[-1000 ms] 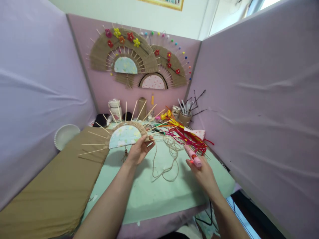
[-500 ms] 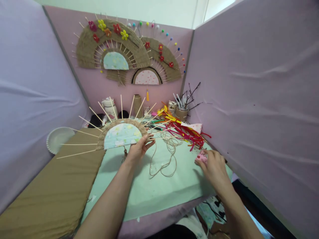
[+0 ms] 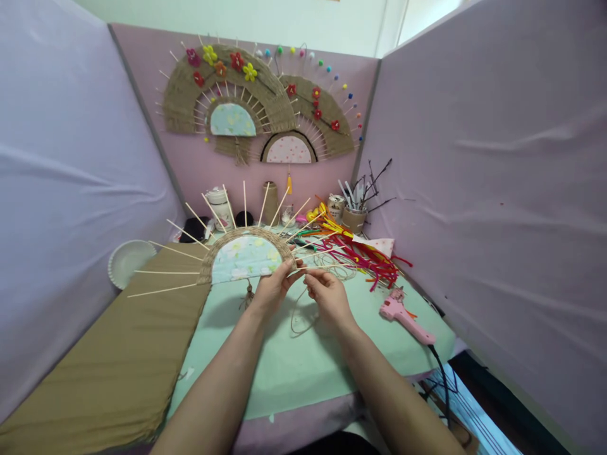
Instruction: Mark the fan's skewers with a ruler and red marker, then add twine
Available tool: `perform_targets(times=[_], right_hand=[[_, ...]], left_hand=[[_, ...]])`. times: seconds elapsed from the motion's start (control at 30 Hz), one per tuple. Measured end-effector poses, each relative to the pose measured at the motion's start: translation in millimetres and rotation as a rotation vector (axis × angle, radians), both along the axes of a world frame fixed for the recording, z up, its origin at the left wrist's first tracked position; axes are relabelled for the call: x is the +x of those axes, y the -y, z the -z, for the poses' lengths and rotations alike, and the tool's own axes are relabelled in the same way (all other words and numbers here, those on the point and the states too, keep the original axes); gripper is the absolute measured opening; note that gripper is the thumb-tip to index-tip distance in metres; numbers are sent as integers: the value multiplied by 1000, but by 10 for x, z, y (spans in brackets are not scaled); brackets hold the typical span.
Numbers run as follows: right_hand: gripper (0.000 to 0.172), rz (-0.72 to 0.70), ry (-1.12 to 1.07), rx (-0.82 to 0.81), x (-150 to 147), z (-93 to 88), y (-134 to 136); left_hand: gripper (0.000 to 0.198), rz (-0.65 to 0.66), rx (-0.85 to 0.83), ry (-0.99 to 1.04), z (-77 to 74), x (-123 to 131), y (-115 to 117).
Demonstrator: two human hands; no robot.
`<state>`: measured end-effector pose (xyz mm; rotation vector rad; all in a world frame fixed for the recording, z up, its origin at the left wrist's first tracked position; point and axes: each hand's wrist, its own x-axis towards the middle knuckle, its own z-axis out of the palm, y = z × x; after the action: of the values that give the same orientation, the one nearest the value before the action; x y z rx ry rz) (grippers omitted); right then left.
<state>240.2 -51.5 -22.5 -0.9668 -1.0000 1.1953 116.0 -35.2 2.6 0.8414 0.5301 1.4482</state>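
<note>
A half-round woven fan [image 3: 246,258] has a blue floral centre, a twine-wrapped rim and thin wooden sticks fanning outward. My left hand [image 3: 274,289] grips its lower right corner and holds it up above the table. Close beside it, my right hand [image 3: 329,298] pinches the twine [image 3: 293,321] near the rim's right end; its fingertips partly hide the strand. Loose twine loops down to the tabletop and lies coiled behind my right hand. A pink hot glue gun [image 3: 403,314] rests on the table to the right, its black cord running over the edge. A small tassel [image 3: 248,296] hangs below the fan.
Red, orange and yellow pipe cleaners [image 3: 367,256] are heaped at the back right, before a pot of sticks and twigs [image 3: 355,218]. A twine cone [image 3: 270,205] and a white jar [image 3: 219,208] stand behind. A white bowl [image 3: 128,265] sits left. Finished fans [image 3: 275,101] hang on the partition.
My right hand has let go of the glue gun and moved left to the fan's right end, where it pinches the twine. My left hand keeps hold of the fan.
</note>
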Motion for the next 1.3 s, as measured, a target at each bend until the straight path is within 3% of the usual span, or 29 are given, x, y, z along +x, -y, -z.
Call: perform_targets(times=[0.27,0.63,1.3], right_hand=[[31,61,-142,-35,27,-57,55],[24,41,-183,-2,24,-24,51],[29,-2,-347,-86,3,-66,99]], left_hand=[[51,-24,-36,-4,7,4,-6],[54,32,-46,-83,-1,9,6],[48,32,21,-133,75,13,-34]])
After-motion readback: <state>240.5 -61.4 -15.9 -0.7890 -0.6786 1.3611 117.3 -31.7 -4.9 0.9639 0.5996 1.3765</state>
